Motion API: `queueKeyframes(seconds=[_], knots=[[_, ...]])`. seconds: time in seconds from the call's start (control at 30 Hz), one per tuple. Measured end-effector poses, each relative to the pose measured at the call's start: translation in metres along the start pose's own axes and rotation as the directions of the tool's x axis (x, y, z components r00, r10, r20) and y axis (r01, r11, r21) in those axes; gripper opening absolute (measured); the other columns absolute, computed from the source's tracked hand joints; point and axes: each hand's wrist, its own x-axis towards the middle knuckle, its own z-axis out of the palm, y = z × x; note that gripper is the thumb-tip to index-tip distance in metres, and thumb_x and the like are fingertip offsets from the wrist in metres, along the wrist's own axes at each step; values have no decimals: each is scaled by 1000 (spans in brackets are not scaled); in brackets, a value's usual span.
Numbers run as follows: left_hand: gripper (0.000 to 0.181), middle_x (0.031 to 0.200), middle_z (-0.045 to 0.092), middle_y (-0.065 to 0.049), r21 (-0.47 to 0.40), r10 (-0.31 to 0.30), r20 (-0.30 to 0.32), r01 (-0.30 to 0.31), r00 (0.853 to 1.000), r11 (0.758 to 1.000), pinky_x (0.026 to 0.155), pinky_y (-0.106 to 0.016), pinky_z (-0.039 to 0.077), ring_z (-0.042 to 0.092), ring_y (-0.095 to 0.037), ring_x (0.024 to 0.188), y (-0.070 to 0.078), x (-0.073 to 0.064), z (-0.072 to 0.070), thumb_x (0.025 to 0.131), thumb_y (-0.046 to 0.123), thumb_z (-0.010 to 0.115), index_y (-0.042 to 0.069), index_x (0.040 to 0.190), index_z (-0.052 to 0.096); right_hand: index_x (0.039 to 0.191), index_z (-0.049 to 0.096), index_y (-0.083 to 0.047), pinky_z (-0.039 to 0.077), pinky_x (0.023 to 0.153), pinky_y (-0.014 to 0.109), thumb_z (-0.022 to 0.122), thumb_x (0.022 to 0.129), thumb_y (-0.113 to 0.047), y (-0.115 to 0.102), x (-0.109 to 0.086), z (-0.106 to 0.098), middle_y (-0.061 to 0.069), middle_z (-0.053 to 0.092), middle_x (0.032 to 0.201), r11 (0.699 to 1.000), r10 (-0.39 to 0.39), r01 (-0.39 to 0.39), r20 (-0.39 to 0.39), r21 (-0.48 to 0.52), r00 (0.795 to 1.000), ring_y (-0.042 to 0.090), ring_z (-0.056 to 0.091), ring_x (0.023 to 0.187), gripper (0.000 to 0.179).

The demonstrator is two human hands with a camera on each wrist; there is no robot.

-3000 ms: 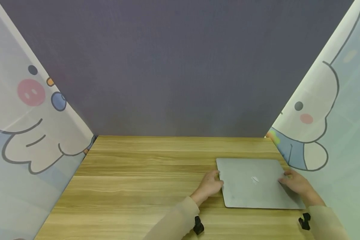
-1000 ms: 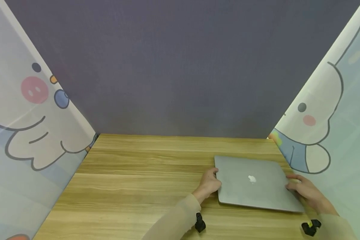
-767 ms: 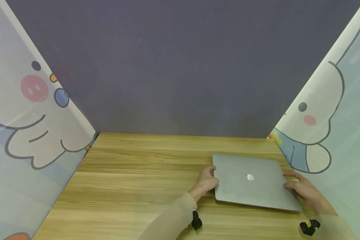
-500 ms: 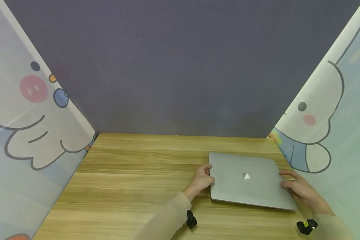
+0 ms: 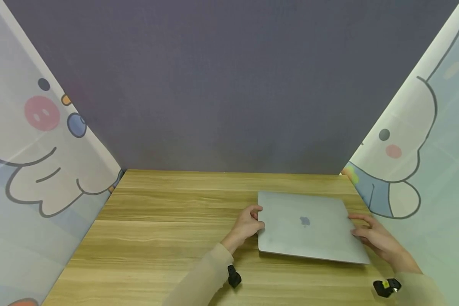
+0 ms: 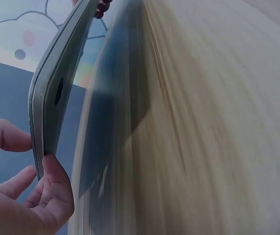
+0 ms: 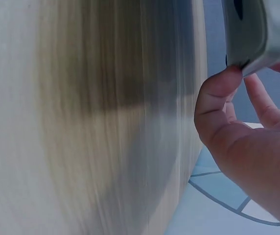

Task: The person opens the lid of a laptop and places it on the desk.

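One closed, flat, silver-grey metal laptop (image 5: 321,236), an apple-shaped mark (image 5: 304,221) at the middle of its lid, was held just above the right-hand part of the light-brown wood-grain counter (image 5: 168,238); both wrist views showed a gap beneath its underside. The person's left hand (image 5: 245,224) had its grip clamped on the laptop's left edge, while the right hand (image 5: 376,241) had its grip clamped on the opposite edge. Beige sleeves (image 5: 200,276) covered both forearms. Behind the counter stood a dark grey panel (image 5: 229,85), flanked by pale sheets (image 5: 443,170) printed with cartoon animals.
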Motion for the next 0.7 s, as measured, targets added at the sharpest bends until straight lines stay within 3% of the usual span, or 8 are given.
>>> queueKeyframes(seconds=[0.1, 0.17, 0.3, 0.43, 0.7], knots=[[55, 91, 45, -3, 2, -5, -7, 5, 1000, 1000, 52, -23, 33, 39, -13, 63, 1, -1, -5, 81, -8, 66, 7, 133, 61, 121, 60, -33, 48, 66, 24, 63, 94, 0, -1, 1, 2, 0, 52, 91, 998, -37, 35, 28, 50, 999, 10, 50, 73, 42], [54, 92, 46, -4, 9, -7, -11, 8, 1000, 1000, 53, -24, 34, 41, -14, 65, 1, -1, -8, 81, -7, 66, 7, 133, 62, 119, 60, -34, 48, 65, 24, 62, 94, 2, -2, 1, 4, -2, 55, 88, 996, -55, 51, 43, 70, 998, 9, 51, 72, 44], [52, 92, 47, -4, 22, -2, -22, 3, 1000, 1000, 54, -25, 35, 42, -14, 67, 2, -2, -14, 81, -7, 66, 7, 131, 63, 125, 60, -26, 52, 71, 24, 62, 95, 1, -3, 1, 8, -3, 57, 106, 996, -67, 64, 50, 64, 996, 9, 57, 84, 41], [51, 92, 47, -4, 21, 4, -33, -4, 999, 1000, 53, -24, 35, 42, -14, 66, 2, -3, -22, 81, -6, 66, 8, 130, 64, 128, 60, -23, 53, 74, 25, 62, 96, 0, -5, 3, 14, -3, 56, 111, 995, -85, 82, 59, 60, 995, 9, 59, 88, 40], [52, 95, 46, -8, 33, 2, -39, -1, 999, 999, 51, -24, 33, 39, -14, 64, -4, -10, -39, 81, -7, 65, 9, 130, 64, 123, 60, -32, 45, 63, 25, 59, 95, 5, -10, 9, 25, 1, 57, 87, 987, -139, 127, 126, 102, 982, 9, 49, 68, 46]])
